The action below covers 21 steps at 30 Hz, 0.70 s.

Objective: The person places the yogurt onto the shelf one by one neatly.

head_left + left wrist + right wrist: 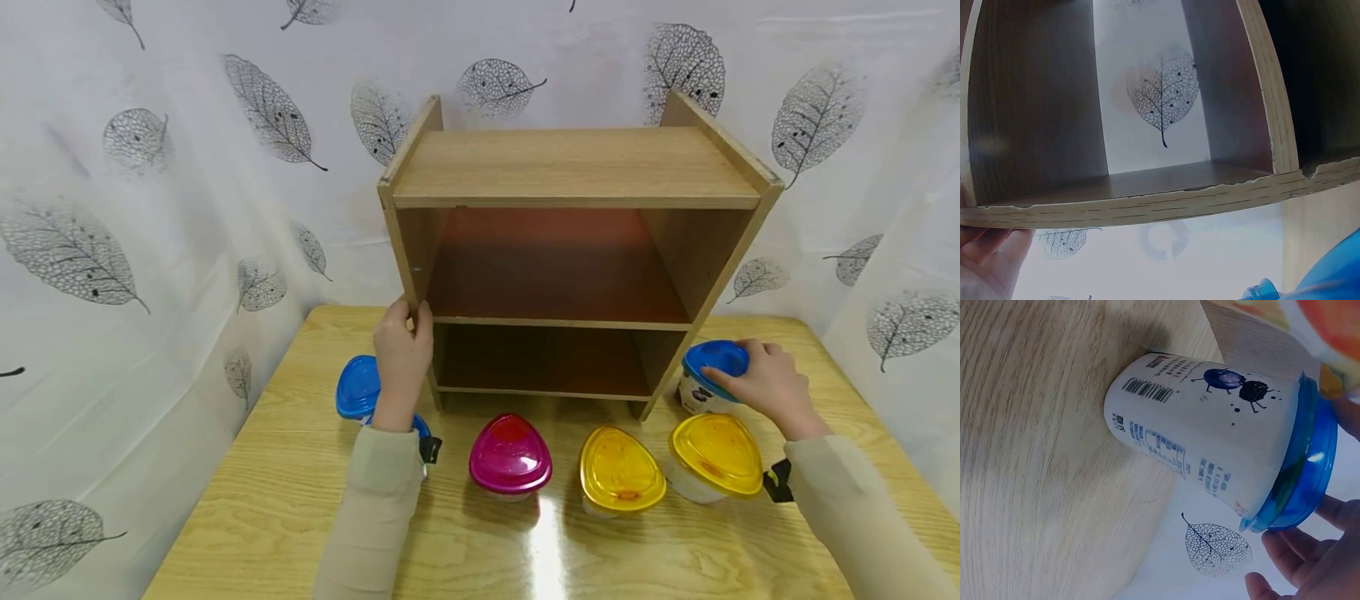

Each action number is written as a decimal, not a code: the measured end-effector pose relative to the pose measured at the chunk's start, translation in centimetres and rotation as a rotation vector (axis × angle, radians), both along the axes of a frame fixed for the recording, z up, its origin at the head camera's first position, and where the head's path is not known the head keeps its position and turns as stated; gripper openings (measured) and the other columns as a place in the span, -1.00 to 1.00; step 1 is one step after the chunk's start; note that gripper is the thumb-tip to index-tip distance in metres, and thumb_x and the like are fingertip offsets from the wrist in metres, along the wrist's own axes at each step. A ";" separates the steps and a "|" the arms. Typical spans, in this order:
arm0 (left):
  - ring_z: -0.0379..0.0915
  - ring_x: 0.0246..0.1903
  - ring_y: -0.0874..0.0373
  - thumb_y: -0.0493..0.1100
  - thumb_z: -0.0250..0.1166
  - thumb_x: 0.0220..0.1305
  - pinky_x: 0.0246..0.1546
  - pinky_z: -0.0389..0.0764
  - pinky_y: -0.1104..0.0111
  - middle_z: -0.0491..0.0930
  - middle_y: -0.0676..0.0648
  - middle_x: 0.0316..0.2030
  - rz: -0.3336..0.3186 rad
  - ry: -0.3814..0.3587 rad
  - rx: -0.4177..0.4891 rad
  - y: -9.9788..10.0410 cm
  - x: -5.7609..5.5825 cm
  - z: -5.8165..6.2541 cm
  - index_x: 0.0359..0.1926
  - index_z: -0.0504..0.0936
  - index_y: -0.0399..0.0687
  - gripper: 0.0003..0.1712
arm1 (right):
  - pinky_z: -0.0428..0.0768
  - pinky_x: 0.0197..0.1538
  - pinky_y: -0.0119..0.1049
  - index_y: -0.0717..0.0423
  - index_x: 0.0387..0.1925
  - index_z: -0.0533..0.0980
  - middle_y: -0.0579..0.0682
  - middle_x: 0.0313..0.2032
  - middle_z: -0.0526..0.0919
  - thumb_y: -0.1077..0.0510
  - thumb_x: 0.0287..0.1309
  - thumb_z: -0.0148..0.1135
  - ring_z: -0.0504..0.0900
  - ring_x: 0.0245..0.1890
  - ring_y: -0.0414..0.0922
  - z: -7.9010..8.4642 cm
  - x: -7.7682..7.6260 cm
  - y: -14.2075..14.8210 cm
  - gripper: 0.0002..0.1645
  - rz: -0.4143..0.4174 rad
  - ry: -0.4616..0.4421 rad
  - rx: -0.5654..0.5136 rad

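A small wooden shelf unit (577, 167) stands at the back of the table. My left hand (402, 354) grips the front edge of its left side panel, with the fingertips behind the edge. In the left wrist view that hand (991, 262) is at the lower left against the panel edge (1147, 209). To the right of the shelf, my right hand (772, 387) holds a white printed tub (697, 396) by its blue lid, thumb and fingers spread across the lid. The right wrist view shows the tub (1204, 425) with its base against the wooden tabletop and fingers (1297, 553) at the lid's rim.
Two blue-lidded tubs stand left of the shelf, one lid (358, 387) plain, the other partly behind my left forearm. In front are a pink-lidded tub (511, 454) and two yellow-lidded tubs, one in the middle (621, 471) and one farther right (717, 454). A leaf-patterned curtain hangs behind.
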<state>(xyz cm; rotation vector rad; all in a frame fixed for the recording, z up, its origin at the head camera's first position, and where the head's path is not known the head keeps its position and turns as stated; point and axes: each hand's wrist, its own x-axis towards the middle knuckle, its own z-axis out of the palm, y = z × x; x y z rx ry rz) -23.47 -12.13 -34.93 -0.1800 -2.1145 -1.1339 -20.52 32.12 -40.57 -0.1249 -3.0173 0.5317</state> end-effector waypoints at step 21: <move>0.51 -0.43 -0.04 -0.24 0.08 0.22 -0.47 0.56 0.21 0.56 -0.29 -0.35 0.005 -0.001 -0.010 0.0 -0.1 -0.1 -0.36 0.53 -0.42 -0.75 | 0.20 -0.22 0.37 0.52 0.13 0.06 0.55 0.01 0.11 -0.11 0.11 0.02 0.11 -0.04 0.43 0.0 -0.1 -0.1 -0.16 0.017 0.031 -0.100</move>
